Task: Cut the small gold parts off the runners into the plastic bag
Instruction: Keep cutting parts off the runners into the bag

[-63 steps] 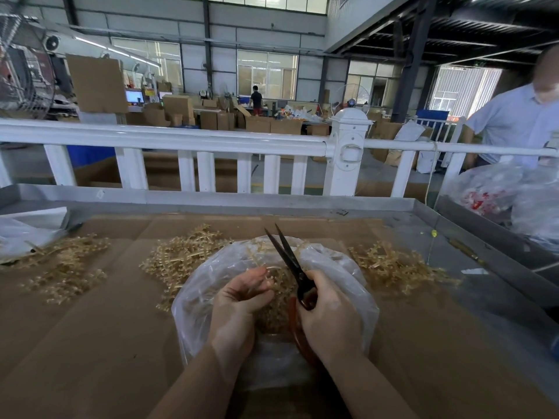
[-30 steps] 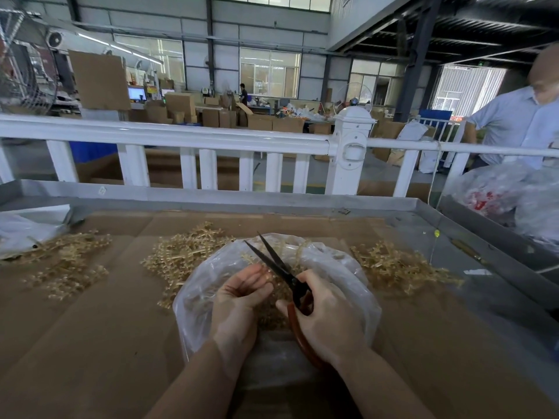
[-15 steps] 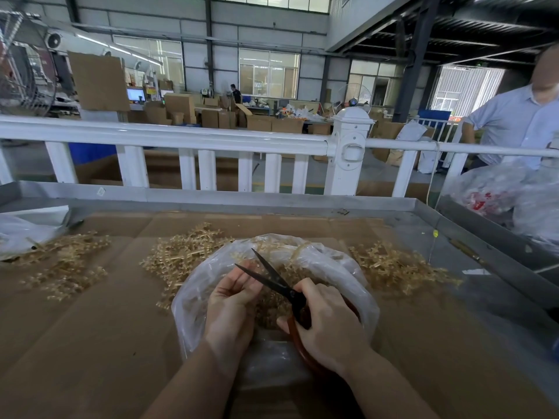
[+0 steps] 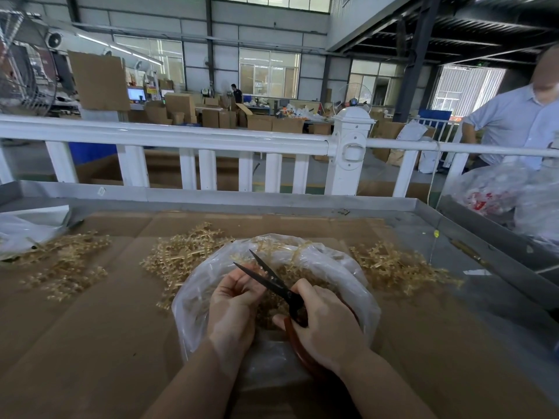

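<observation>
Left hand (image 4: pixel 233 300) over plastic bag (image 4: pixel 357 279), fingers curled, pinching gold runner; runner mostly hidden. Right hand (image 4: pixel 325 323) grips scissors (image 4: pixel 272 279), blades parted beside left fingers.

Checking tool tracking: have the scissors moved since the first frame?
Yes. The scissors have swung left and lower: the open blade tips, earlier near the plastic bag far rim, now point left over the left hand, held by the right hand.
</observation>
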The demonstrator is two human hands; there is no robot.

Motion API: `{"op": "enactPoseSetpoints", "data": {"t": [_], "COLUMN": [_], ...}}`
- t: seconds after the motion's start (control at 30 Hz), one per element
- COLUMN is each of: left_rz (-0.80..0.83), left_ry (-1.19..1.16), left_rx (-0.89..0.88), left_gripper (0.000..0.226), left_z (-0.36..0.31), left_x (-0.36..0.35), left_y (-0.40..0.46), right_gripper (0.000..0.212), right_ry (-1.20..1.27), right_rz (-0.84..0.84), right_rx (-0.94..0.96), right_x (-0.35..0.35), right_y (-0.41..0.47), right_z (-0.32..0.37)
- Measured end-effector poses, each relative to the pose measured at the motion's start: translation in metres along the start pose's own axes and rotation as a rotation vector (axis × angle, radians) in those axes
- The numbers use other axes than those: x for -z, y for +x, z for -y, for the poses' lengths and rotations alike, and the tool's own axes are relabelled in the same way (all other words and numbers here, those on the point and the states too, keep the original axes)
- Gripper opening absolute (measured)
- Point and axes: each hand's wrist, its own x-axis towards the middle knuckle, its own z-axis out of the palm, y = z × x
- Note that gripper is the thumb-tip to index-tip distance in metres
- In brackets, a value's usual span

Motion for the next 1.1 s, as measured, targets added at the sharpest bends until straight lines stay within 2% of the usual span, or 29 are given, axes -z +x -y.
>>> {"op": "enactPoseSetpoints", "data": {"t": [0.53, 0.83, 1.1], "left_rz": [0.016, 0.003, -0.036], "left_ry": [-0.016, -0.016, -0.003], "left_rx": [0.002, -0.013, -0.033], "left_gripper": [0.031, 0.031, 0.036], "left_z": [0.0004, 0.0009, 0.0024], "left_x": [-0.0001, -0.002, -0.0043], "left_y": [0.0, 0.0, 0.0003], "right_gripper": [0.033, 0.033, 0.039], "right_ry": [0.073, 0.052, -0.07], "right_rz": [0.109, 0.076, 0.012], "right_rx": [-0.006, -0.002, 0.042], "right_x": [0.0074, 0.003, 0.0015], "right_y": [0.0033, 0.005, 0.0037], "right_z": [-0.0061, -0.0075, -0.0092]}}
